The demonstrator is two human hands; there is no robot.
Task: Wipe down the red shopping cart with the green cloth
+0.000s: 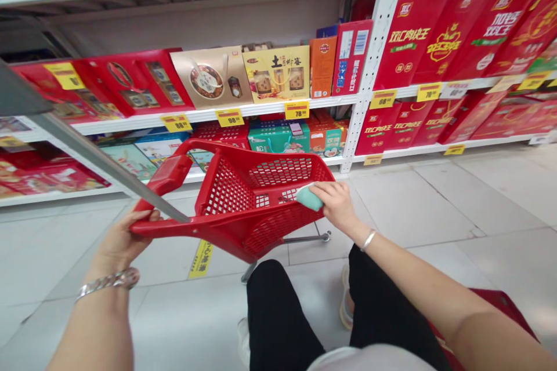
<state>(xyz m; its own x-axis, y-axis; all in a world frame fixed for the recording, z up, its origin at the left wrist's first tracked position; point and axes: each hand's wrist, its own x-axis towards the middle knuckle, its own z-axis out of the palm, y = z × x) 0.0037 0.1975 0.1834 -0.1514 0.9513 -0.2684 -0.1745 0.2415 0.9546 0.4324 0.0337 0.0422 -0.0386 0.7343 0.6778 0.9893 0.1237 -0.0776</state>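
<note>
A red plastic shopping basket (243, 197) on a wheeled frame is tipped toward me above the tiled floor. My left hand (124, 237) is closed round the basket's near rim, close to its red handle (167, 177). My right hand (335, 203) presses a small pale green cloth (310, 197) against the basket's right rim, fingers curled over it. Both wrists wear silver bracelets. My legs in black trousers show below.
White store shelves (261, 107) hold red, gold and green gift boxes with yellow price tags. A grey metal bar (87, 151) slants across the left. A yellow floor sticker (201, 258) lies under the basket. Another red object (500, 301) sits at lower right.
</note>
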